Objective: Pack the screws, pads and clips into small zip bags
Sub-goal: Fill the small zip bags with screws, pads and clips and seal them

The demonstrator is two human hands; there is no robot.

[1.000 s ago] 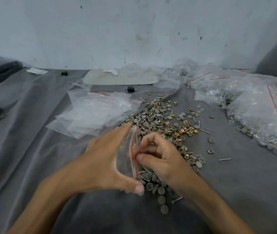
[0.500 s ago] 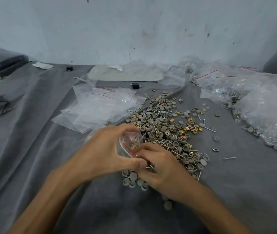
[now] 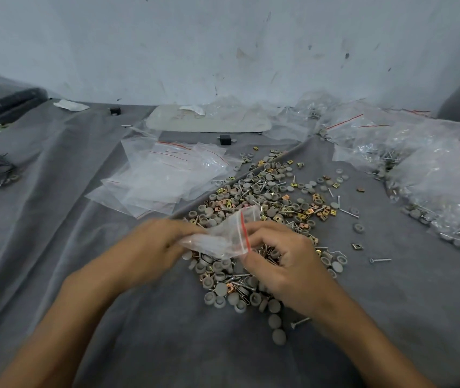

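Observation:
A small clear zip bag [image 3: 224, 236] with a red seal line lies sideways between both hands, above a loose pile of grey round pads, screws and gold clips [image 3: 268, 200] on the grey cloth. My left hand [image 3: 156, 247], blurred, grips the bag's closed end. My right hand [image 3: 285, 264] pinches the bag's mouth at the red seal, fingers curled over the pile. I cannot tell what is inside the bag.
A stack of empty zip bags [image 3: 164, 177] lies behind my left hand. Filled bags [image 3: 433, 177] are heaped at the right. Stray screws [image 3: 380, 260] and pads [image 3: 278, 333] lie around the pile. The wall stands close behind.
The bag has turned from upright to lying sideways, and my left hand has slid left to its closed end. My right hand has come up from the pile to the bag's mouth.

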